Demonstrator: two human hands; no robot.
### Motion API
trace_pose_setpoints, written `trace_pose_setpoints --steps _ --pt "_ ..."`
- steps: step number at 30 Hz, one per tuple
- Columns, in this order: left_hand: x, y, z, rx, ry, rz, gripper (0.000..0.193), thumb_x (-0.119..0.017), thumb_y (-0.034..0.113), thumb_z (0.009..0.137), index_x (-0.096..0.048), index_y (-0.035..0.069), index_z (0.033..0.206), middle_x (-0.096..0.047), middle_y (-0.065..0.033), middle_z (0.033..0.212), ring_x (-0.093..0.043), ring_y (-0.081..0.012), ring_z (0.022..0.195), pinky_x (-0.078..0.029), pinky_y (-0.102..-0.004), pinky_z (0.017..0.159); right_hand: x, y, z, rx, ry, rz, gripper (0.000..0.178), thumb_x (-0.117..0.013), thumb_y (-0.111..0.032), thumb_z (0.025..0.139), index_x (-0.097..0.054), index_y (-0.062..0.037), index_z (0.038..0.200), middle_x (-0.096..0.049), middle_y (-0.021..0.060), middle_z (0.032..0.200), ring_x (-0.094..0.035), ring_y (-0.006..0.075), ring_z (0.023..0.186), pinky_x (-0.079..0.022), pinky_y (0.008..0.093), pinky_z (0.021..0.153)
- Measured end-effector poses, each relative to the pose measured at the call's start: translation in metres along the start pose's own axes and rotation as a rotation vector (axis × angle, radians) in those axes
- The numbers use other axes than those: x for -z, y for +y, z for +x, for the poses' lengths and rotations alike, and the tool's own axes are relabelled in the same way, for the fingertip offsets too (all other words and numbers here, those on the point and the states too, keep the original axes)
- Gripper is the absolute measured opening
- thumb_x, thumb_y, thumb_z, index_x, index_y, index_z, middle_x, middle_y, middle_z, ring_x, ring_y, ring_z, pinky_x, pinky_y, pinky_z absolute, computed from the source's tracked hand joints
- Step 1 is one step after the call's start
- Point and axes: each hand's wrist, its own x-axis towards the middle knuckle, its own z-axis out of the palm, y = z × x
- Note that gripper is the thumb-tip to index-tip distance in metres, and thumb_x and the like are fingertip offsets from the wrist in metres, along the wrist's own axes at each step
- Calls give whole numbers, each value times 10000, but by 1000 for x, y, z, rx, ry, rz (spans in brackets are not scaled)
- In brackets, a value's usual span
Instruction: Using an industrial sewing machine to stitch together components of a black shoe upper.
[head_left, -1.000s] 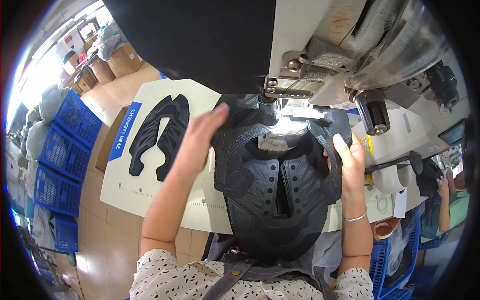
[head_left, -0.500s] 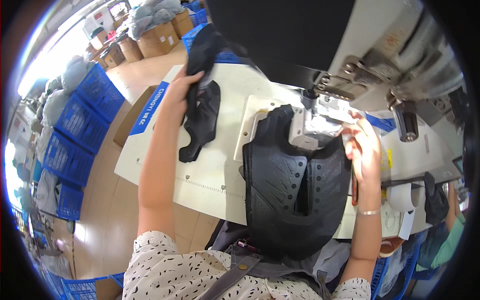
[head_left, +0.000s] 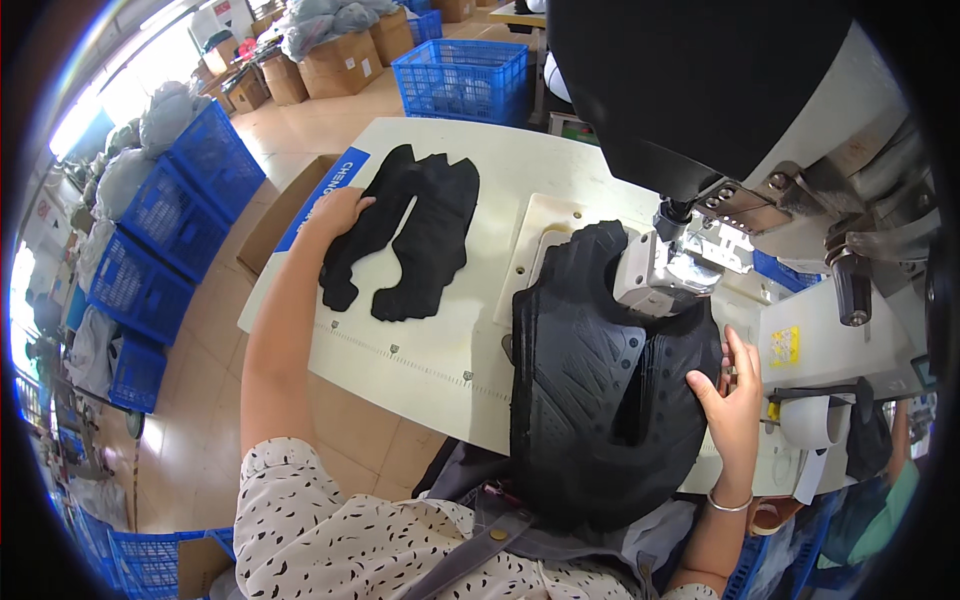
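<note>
A black shoe upper (head_left: 575,370) with a patterned surface, a central slit and eyelet holes hangs over the front edge of the sewing machine table. Its top passes under the silver machine head (head_left: 665,275). My right hand (head_left: 735,395) grips its right edge, thumb on top and fingers along the side. On the left of the white table lies another flat black upper piece (head_left: 435,225), spread out with a gap between its two sides. My left hand (head_left: 338,212) is at its left edge, fingers closed on the border; the fingertips are partly hidden.
The black machine arm (head_left: 700,80) looms over the table's (head_left: 450,380) far right. Blue crates (head_left: 150,265) stand stacked at left, with another blue crate (head_left: 465,75) beyond the table. Cardboard boxes (head_left: 340,65) sit farther back. A white cup-shaped part (head_left: 808,425) is at right.
The loose black piece, lifted and folded before, now lies flat on the table. My left hand has come down with it. My right hand has moved from beside the machine head to the upper's edge.
</note>
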Motion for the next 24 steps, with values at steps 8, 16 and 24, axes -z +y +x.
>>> trace_pose_setpoints --steps 8,16,24 --pt "-1 7 -8 -69 -171 9 503 -440 498 866 -585 37 1002 -605 -204 986 -558 -359 966 -429 -463 809 -8 -1 -5 58 114 -21 604 -759 -134 638 -513 -2 1173 -472 58 953 -461 160 793 -396 257 690" --pt "22 99 -69 3 393 -3 677 -691 391 709 -427 -2 1193 -430 -157 1256 -401 -307 1180 -338 -422 947 -6 5 -4 -69 128 194 524 -716 -58 673 -524 -17 1158 -493 53 883 -474 146 729 -416 245 593" --pt "49 254 -186 -1128 12 -376 615 -587 481 762 -455 188 1286 -266 -200 1400 -216 -374 1308 -156 -540 1024 2 13 5 50 118 281 515 -669 0 697 -496 -18 1182 -516 88 1112 -525 163 872 -456 265 745"
